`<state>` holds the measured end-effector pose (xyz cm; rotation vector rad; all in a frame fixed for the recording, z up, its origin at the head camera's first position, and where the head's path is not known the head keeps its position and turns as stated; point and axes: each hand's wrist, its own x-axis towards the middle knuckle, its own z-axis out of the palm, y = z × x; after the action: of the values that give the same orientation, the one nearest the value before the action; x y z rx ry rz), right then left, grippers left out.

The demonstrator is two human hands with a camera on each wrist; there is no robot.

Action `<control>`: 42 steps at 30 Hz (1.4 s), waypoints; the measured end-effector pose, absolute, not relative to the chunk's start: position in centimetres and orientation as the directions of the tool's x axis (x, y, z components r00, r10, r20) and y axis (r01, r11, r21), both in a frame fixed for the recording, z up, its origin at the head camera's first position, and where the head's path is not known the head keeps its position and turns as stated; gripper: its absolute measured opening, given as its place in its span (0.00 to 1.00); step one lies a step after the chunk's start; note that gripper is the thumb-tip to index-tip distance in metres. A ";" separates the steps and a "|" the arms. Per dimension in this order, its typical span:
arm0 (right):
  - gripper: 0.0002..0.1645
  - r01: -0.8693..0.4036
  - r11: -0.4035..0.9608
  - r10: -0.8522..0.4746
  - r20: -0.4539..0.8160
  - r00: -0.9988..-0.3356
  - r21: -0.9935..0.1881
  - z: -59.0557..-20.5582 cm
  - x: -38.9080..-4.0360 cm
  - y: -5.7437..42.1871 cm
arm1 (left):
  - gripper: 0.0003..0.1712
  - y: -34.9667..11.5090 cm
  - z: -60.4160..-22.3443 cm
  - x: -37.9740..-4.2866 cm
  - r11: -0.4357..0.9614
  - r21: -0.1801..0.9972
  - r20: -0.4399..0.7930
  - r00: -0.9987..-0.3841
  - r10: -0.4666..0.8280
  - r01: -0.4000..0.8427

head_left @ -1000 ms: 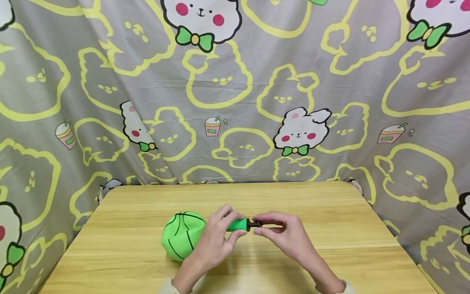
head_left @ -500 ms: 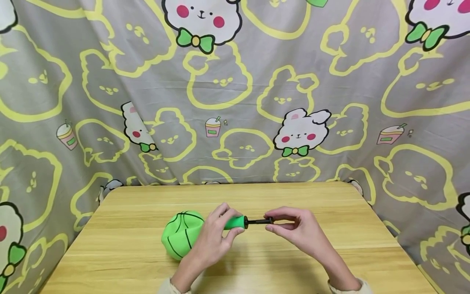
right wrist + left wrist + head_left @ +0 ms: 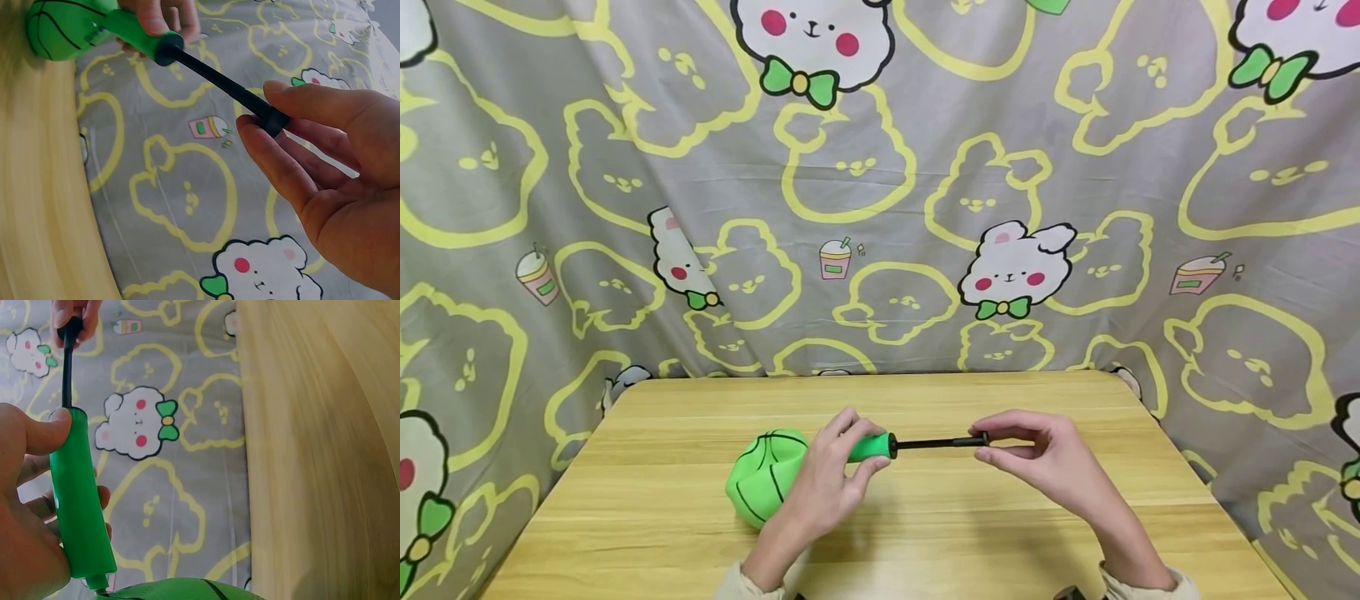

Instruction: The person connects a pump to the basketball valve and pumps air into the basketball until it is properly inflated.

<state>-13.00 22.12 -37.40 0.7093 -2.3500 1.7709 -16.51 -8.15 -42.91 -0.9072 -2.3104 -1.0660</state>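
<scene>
A green hand pump point(image 3: 868, 448) is held level above the table, its black rod point(image 3: 932, 443) drawn far out to the right. My left hand point(image 3: 827, 479) grips the green barrel, thumb near its black collar in the left wrist view. Between thumb and fingers, my right hand point(image 3: 1048, 454) pinches the black handle point(image 3: 273, 120) at the rod's end. The dented green ball point(image 3: 763, 479) with black lines sits left of the left hand, which partly covers it. In the left wrist view the barrel's nozzle end point(image 3: 97, 582) meets the ball point(image 3: 181, 590).
The wooden table point(image 3: 1000, 533) spreads beneath both hands. Behind it hangs a grey curtain point(image 3: 880, 317) printed with yellow outlines and white rabbits. Dark bits by the cuffs show at the bottom edge.
My right hand has moved right and slightly up, pulling the black rod much farther out of the barrel. The left hand and pump have shifted a little left. The ball stays nearly in place.
</scene>
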 end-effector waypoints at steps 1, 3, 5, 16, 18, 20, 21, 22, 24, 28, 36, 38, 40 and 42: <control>0.15 -0.434 0.208 -0.298 0.366 -0.882 -0.877 -37.4 -13.0 22.2 | 0.11 -8.2 -42.9 -16.5 0.490 0.499 0.617 -0.690 0.379 0.715; 0.15 -0.442 0.204 -0.303 0.373 -0.877 -0.874 -37.3 -13.0 22.4 | 0.11 -8.2 -42.9 -16.5 0.490 0.498 0.616 -0.689 0.381 0.716; 0.15 -0.442 0.202 -0.307 0.372 -0.876 -0.874 -37.3 -13.0 22.5 | 0.11 -8.1 -42.9 -16.5 0.491 0.494 0.618 -0.687 0.382 0.717; 0.15 -0.400 0.241 -0.271 0.334 -0.903 -0.884 -38.1 -13.4 21.8 | 0.12 -7.5 -43.0 -16.4 0.517 0.446 0.646 -0.663 0.378 0.730; 0.14 -0.396 0.243 -0.270 0.330 -0.905 -0.886 -38.3 -13.4 21.4 | 0.12 -7.4 -43.1 -16.3 0.513 0.445 0.651 -0.658 0.378 0.734; 0.14 -0.397 0.240 -0.270 0.331 -0.904 -0.886 -38.5 -13.5 21.0 | 0.12 -7.3 -43.2 -16.3 0.510 0.440 0.659 -0.652 0.376 0.739; 0.14 -0.398 0.235 -0.273 0.332 -0.903 -0.887 -38.6 -13.5 20.7 | 0.12 -7.3 -43.2 -16.2 0.510 0.436 0.663 -0.648 0.374 0.741; 0.14 -0.398 0.230 -0.274 0.333 -0.902 -0.888 -38.7 -13.5 20.4 | 0.12 -7.3 -43.2 -16.2 0.511 0.433 0.667 -0.645 0.373 0.743; 0.14 -0.401 0.220 -0.276 0.338 -0.900 -0.889 -39.0 -13.5 19.9 | 0.13 -7.3 -43.3 -16.2 0.512 0.423 0.674 -0.638 0.373 0.747; 0.14 -0.403 0.211 -0.263 0.345 -0.901 -0.891 -39.5 -13.6 18.9 | 0.13 -7.3 -43.2 -16.1 0.514 0.419 0.670 -0.637 0.381 0.748; 0.15 -0.393 0.205 -0.228 0.347 -0.910 -0.896 -40.4 -13.7 17.2 | 0.13 -7.1 -43.1 -15.8 0.523 0.423 0.653 -0.649 0.390 0.740; 0.15 -0.387 0.199 -0.223 0.343 -0.913 -0.900 -40.6 -13.7 16.8 | 0.13 -7.0 -43.1 -15.7 0.524 0.419 0.655 -0.647 0.392 0.742; 0.15 -0.384 0.199 -0.218 0.341 -0.914 -0.902 -40.8 -13.6 16.4 | 0.14 -6.8 -43.1 -15.6 0.526 0.413 0.654 -0.644 0.396 0.743; 0.16 -0.385 0.200 -0.220 0.342 -0.914 -0.901 -41.1 -13.6 16.1 | 0.14 -6.6 -43.1 -15.6 0.524 0.410 0.654 -0.641 0.402 0.747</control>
<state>-13.58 16.11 -41.10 0.5909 -2.3233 1.8112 -15.59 -6.64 -43.15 -0.9351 -2.2797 -0.9454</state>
